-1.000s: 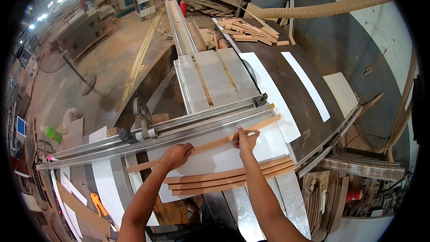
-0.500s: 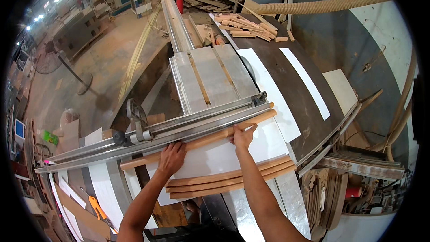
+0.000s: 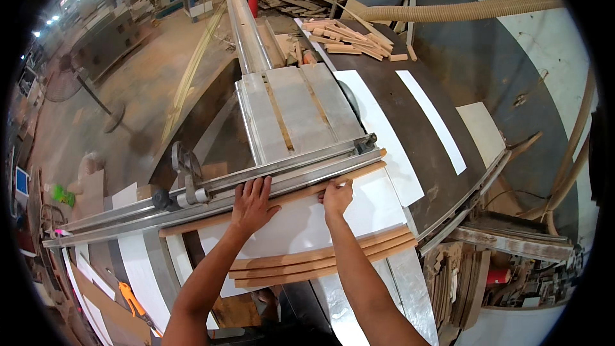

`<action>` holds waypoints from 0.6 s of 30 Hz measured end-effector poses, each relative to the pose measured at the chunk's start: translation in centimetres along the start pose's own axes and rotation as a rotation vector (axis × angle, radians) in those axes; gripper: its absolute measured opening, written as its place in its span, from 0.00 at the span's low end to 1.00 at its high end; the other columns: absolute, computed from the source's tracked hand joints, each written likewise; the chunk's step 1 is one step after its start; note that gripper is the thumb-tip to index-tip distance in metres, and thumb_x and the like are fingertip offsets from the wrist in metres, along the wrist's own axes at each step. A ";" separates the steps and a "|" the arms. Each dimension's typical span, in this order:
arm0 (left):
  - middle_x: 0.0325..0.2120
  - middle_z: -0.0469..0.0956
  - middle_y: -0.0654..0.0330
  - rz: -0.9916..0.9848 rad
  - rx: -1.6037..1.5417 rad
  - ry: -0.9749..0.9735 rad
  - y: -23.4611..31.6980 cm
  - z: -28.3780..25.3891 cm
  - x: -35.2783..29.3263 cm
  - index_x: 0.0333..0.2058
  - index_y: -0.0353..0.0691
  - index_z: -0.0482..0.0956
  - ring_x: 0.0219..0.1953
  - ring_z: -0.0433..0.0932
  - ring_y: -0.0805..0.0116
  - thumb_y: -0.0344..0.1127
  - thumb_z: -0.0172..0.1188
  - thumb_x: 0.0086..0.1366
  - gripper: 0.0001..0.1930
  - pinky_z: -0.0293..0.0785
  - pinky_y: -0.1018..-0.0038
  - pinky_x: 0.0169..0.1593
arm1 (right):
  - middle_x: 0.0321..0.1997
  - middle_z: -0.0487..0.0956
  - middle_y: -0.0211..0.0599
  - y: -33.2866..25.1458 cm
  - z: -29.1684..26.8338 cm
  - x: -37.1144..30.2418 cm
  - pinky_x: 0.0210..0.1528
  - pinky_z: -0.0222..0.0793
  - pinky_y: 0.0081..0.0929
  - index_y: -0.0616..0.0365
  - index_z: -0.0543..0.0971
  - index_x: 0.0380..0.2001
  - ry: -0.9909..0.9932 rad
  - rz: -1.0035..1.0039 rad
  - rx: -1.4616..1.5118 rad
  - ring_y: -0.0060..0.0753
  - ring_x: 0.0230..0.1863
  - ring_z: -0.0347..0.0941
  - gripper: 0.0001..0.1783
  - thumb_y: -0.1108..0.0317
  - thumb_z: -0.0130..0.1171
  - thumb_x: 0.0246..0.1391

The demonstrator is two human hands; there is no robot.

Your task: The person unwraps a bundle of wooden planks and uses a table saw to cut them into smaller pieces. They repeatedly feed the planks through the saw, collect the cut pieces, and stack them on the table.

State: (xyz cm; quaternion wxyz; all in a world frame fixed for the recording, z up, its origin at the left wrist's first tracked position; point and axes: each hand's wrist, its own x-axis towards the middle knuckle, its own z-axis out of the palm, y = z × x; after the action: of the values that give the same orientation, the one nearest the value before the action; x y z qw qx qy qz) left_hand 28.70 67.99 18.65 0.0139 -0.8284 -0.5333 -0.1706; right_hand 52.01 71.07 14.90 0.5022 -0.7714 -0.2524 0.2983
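A long wooden strip point(image 3: 195, 223) lies flush along the near side of the metal fence point(image 3: 282, 181) of a sliding table saw. My left hand point(image 3: 252, 209) rests palm down across the strip, with its fingers stretched over the fence and its thumb out to the right. Farther right, my right hand point(image 3: 336, 198) has its fingers curled onto the strip near its right end; its fingertips are partly hidden. Under both hands is a white panel point(image 3: 295, 234). Along its near edge, several similar strips point(image 3: 320, 261) lie side by side.
The metal sliding table point(image 3: 301, 112) lies beyond the fence, with a flip stop point(image 3: 186, 176) at left. Short wood offcuts point(image 3: 352, 40) are heaped on the dark tabletop point(image 3: 413, 109) at far right. An orange air gun point(image 3: 132, 299) lies near left. A ribbed hose point(image 3: 461, 11) crosses upper right.
The strip has moved away from me, up against the fence. My left hand has opened out and slid forward onto the fence; my right hand stays on the strip.
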 end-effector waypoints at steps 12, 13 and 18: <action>0.49 0.73 0.58 -0.041 0.015 0.074 0.0 1.6 0.3 0.54 0.41 0.72 0.52 0.71 0.58 0.58 0.75 0.44 0.43 0.62 0.60 0.55 | 0.23 0.77 0.44 0.4 -0.6 1.0 0.11 0.69 0.30 0.71 0.44 0.71 -0.012 0.029 0.092 0.33 0.13 0.74 0.40 0.69 0.53 0.65; 0.48 0.73 0.58 -0.038 0.008 0.091 0.0 1.7 0.4 0.54 0.41 0.72 0.51 0.71 0.58 0.59 0.75 0.43 0.43 0.62 0.60 0.54 | 0.23 0.77 0.44 0.4 -0.4 1.0 0.11 0.69 0.30 0.71 0.44 0.71 -0.009 0.022 0.100 0.33 0.12 0.74 0.40 0.69 0.53 0.65; 0.45 0.74 0.60 -0.037 0.011 0.161 0.2 1.7 0.8 0.50 0.42 0.74 0.48 0.73 0.60 0.59 0.76 0.39 0.42 0.62 0.60 0.52 | 0.24 0.75 0.43 0.2 -0.7 1.1 0.11 0.71 0.29 0.68 0.42 0.73 -0.072 0.060 0.156 0.34 0.13 0.74 0.41 0.65 0.52 0.68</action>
State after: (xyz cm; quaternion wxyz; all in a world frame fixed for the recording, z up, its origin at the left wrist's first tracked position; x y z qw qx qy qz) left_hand 29.63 68.99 17.33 0.0582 -0.8019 -0.5468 -0.2337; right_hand 53.28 71.30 14.75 0.5423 -0.7259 -0.2231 0.3595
